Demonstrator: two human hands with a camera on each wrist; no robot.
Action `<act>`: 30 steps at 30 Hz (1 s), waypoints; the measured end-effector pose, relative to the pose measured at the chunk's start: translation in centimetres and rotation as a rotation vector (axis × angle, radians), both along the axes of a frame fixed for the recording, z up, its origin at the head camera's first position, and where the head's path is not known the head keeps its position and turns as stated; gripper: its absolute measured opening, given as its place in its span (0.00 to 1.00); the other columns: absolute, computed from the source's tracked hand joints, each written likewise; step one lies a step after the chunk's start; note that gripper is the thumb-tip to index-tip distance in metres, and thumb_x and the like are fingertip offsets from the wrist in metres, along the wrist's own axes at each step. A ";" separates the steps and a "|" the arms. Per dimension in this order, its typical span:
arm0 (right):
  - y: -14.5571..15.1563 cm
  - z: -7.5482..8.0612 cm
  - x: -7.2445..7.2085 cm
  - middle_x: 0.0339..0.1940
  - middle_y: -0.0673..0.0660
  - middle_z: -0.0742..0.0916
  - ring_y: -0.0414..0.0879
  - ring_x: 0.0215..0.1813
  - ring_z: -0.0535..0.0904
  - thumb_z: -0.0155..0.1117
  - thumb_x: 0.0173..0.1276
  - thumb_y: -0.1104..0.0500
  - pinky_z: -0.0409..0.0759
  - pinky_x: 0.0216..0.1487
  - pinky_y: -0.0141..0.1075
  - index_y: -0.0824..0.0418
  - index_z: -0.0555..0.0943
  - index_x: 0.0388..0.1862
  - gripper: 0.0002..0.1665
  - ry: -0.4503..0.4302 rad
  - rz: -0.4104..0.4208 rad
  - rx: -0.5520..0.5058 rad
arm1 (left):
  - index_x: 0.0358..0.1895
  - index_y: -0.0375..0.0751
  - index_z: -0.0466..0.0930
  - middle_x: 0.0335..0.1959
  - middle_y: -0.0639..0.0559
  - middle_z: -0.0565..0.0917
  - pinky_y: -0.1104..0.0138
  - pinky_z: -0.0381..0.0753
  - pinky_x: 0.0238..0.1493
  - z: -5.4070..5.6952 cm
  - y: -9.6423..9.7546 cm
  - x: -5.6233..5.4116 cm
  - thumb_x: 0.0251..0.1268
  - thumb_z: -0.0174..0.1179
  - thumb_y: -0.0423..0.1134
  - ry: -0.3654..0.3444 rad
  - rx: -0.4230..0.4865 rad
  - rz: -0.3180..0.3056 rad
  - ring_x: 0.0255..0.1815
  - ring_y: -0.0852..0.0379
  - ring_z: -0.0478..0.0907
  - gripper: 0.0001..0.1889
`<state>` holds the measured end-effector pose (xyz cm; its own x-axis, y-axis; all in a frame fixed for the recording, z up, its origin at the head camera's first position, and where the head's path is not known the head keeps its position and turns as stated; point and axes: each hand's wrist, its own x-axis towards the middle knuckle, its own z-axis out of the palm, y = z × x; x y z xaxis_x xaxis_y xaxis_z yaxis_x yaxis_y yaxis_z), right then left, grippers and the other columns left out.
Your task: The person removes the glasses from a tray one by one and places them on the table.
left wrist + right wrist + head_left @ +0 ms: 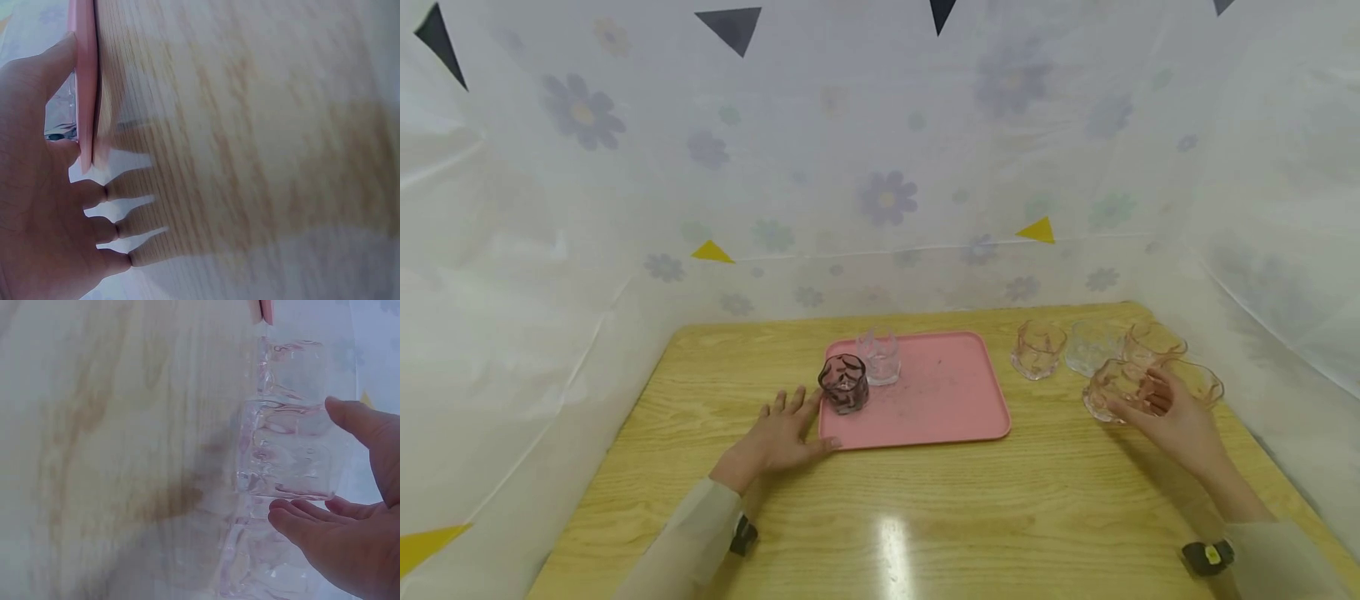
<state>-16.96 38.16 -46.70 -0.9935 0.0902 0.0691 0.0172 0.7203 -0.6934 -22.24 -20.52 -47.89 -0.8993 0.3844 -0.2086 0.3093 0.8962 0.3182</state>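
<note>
My left hand [778, 437] lies with spread fingers at the left end of a pink tray [932, 417], its thumb over the front corner. In the left wrist view the thumb [59, 59] lies against the tray's edge. A dark purple glass [844, 385] and a clear glass [880, 358] stand on the tray's left side. My right hand [1180, 425] is at a pale pink glass [1112, 387] standing upright. In the right wrist view, thumb and nearly straight fingers flank this glass [287, 450], fingertips right beside its wall.
Behind the reached-for glass stand a pinkish glass [1039, 350], a clear glass [1092, 348] and another pinkish one [1153, 343]; a further glass [1206, 383] is partly hidden behind my right hand. White flowered sheeting [820, 167] walls the wooden table [970, 517] at back and sides.
</note>
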 end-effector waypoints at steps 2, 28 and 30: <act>-0.1 0.3 0.5 0.72 0.86 0.70 0.82 0.68 0.70 0.69 0.75 0.43 0.71 0.39 0.14 0.74 0.50 0.84 0.58 0.007 -0.014 0.008 | 0.88 0.46 0.45 0.86 0.30 0.49 0.25 0.44 0.79 0.0 0.0 0.0 0.71 0.52 0.75 0.001 0.003 0.000 0.85 0.20 0.40 0.54; -11.0 3.4 -3.1 0.70 0.67 0.81 0.56 0.66 0.81 0.71 0.75 0.49 0.75 0.54 0.15 0.59 0.72 0.77 0.37 0.210 0.194 -0.160 | 0.88 0.45 0.46 0.86 0.29 0.49 0.25 0.44 0.79 0.2 0.0 0.0 0.72 0.53 0.73 -0.001 0.009 0.001 0.84 0.19 0.40 0.53; -11.9 3.4 -3.7 0.71 0.66 0.81 0.64 0.68 0.79 0.71 0.75 0.48 0.81 0.59 0.25 0.58 0.71 0.78 0.38 0.189 0.230 -0.167 | 0.88 0.45 0.45 0.86 0.29 0.49 0.25 0.44 0.79 0.1 0.0 0.0 0.72 0.53 0.73 0.004 0.003 -0.002 0.84 0.20 0.40 0.53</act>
<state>-20.65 26.27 -43.30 -0.9603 -0.1089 0.2568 -0.2722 0.5668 -0.7776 -22.24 -20.54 -47.74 -0.8993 0.3868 -0.2038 0.3123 0.8945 0.3198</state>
